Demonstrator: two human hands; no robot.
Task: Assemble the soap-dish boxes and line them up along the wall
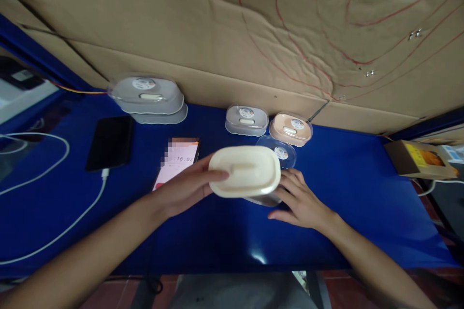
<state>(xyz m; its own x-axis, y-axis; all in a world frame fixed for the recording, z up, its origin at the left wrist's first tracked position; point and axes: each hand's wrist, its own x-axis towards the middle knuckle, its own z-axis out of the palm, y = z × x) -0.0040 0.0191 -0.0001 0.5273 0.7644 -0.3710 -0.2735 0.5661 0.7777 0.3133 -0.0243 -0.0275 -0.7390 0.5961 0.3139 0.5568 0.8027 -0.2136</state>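
At the bottom centre of the frame, nearest, is a grey seat (232, 292), just below the edge of the blue worktop (232, 246).

In the middle of the frame, raised above the worktop, is an oval cream lid (250, 171) with a raised bar on top. The left hand (190, 183) pinches its left end, thumb on the upper face and the other fingers at the edge and underneath. The right hand (302, 203) is at the lid's right end with its fingers loosely spread and the thumb apart; whether the fingertips touch the lid cannot be told. A greyish piece (266, 199) shows below the lid, mostly hidden.

Left of centre lies a phone (177, 159) with a lit screen; farther left is a black device (109, 144) with a white cable (97, 198) plugged in. Just beyond the cream lid lies a clear cover (277, 147) with a round label.

Farther back stand a peach box (291, 129), a grey box (247, 120) beside it and, at upper left, stacked grey boxes (148, 99). At the right edge is a cardboard box (420, 159). Brown paper (163, 14) with red lines at upper right fills the background.
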